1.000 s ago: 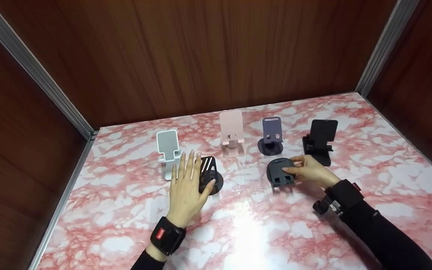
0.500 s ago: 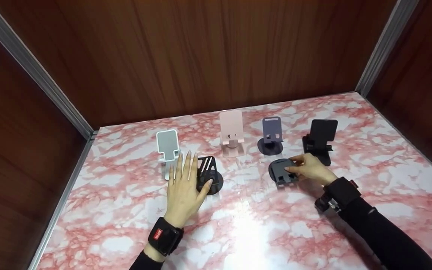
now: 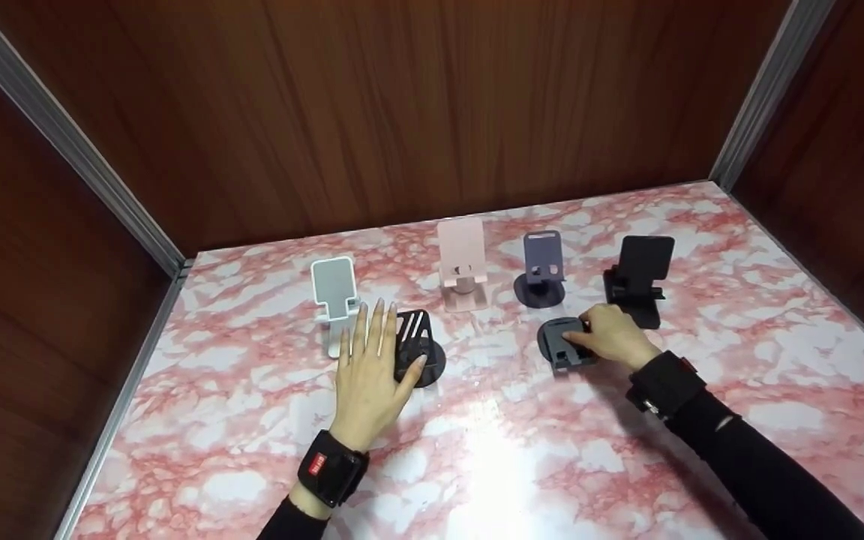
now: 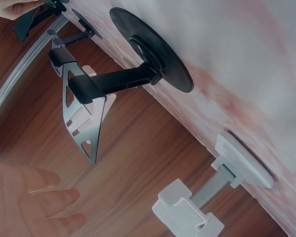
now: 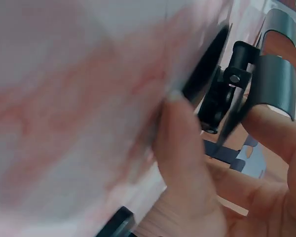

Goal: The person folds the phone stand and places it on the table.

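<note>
My right hand (image 3: 616,336) pinches a dark grey phone stand (image 3: 556,346) by its right side, thumb over the plate. The stand sits low, its plate leaning close over the round base. In the right wrist view, fingers (image 5: 266,116) lie against the plate's curved lip (image 5: 276,81), and another finger (image 5: 180,143) reaches the base edge. My left hand (image 3: 373,375) is held flat with straight fingers. It overlaps a black slotted phone stand (image 3: 436,366) in the head view, but the left wrist view shows its fingers (image 4: 59,200) apart from that stand (image 4: 121,79).
Behind stand a pink phone stand (image 3: 462,247), a purple one (image 3: 543,253) and a black one (image 3: 646,259). A white-rimmed grey stand (image 3: 334,279) is just beyond my left fingertips. Wooden panels (image 3: 432,112) enclose the marbled table (image 3: 252,435).
The dark grey stand has shifted slightly right, and its plate has turned and tilted in my right hand's grip. My left hand has barely moved.
</note>
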### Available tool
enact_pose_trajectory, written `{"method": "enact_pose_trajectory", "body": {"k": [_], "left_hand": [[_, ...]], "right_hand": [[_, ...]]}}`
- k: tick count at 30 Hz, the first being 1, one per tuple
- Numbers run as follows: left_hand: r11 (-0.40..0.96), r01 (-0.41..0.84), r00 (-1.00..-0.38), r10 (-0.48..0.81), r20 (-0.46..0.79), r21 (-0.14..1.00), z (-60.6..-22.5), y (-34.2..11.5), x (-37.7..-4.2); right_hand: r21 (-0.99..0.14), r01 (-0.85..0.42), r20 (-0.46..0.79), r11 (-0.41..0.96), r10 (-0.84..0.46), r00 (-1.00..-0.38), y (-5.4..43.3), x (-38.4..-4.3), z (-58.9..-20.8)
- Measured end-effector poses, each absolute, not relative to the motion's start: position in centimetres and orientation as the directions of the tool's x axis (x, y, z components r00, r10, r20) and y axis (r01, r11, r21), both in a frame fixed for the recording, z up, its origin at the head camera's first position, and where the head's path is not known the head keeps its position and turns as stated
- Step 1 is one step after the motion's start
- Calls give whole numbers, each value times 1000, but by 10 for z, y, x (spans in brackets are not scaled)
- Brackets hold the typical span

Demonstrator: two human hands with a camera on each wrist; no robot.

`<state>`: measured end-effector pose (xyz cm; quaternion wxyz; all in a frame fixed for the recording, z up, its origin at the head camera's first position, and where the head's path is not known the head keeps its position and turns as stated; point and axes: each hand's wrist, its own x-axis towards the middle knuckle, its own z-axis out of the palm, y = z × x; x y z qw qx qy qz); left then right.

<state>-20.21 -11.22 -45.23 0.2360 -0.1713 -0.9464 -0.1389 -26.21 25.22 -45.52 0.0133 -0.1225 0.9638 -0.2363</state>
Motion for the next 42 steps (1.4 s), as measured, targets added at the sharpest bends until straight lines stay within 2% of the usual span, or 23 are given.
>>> {"method": "enact_pose_trajectory", "body": {"k": [6,16,24,29,42], "left_hand": [[907,383,-840,262,476,177,-452,-112,-203],[909,383,-838,266,477,166,-449,-111,-205],[904,389,-841,271,468,177,-443,-103,-207],[901,402,-842,294,452,164,-442,-94,-208],[878,465,-820,379,430,112,-441,-65,-207]], "right_hand": [[-317,-160,-10,935,-172,-985,246,-259,-449],[-182,-215,80,960,-203,-976,239,-254,-447],[-131,-238,155,962,-217,-964,234,-255,-447],[-80,-243,153,967,-229,-961,232,-254,-446],[-83,-245,161,966,-230,-960,236,-260,-430]]}}
